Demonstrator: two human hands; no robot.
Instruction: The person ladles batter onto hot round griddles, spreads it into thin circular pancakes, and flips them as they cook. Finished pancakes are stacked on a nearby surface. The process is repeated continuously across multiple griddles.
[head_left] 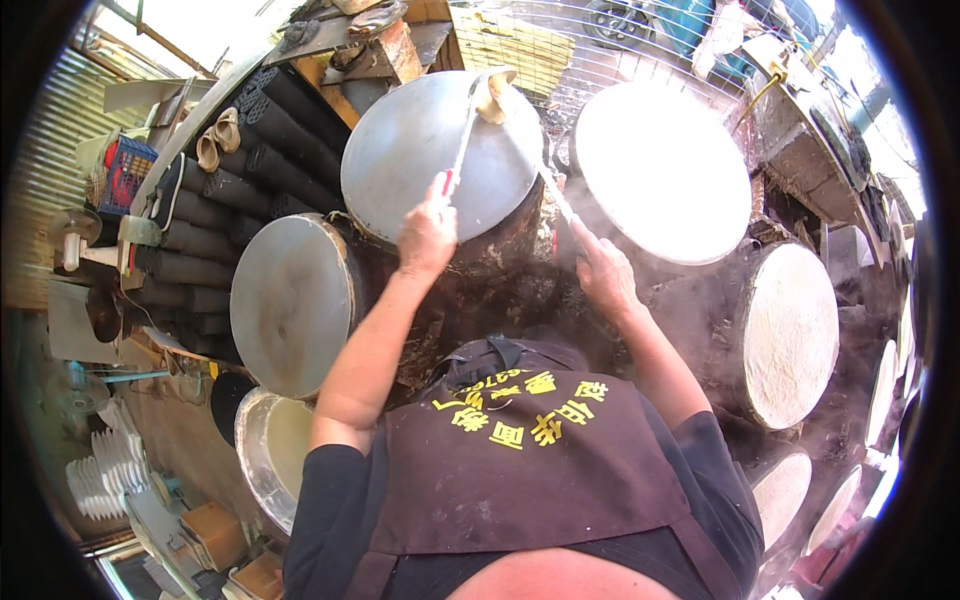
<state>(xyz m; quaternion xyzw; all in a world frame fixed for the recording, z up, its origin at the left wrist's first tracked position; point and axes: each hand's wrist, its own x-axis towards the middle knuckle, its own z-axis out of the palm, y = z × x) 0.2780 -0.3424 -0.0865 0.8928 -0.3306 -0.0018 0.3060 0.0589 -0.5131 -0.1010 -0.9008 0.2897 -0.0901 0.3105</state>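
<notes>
My left hand (pixel 427 232) is closed on the red handle of a long thin scraper (pixel 460 150), held over the grey round plate (pixel 395 150) in the upper middle. At that plate's far right edge, the scraper's tip meets a crumpled, pale, soft piece (pixel 492 100). My right hand (pixel 600 262) grips a second long thin tool (pixel 555 190), angled toward the same plate's right side, between it and the white-coated round plate (pixel 660 170). Whether this tool touches anything is hard to tell.
More round plates (pixel 285 305) (pixel 790 335) on dark barrels surround me, with steam on the right. A pale-filled pot (pixel 280 460) is at lower left. Black cylinders (pixel 280 130) are stacked left, below shoes (pixel 215 140). A wire mesh (pixel 620 40) runs along the back.
</notes>
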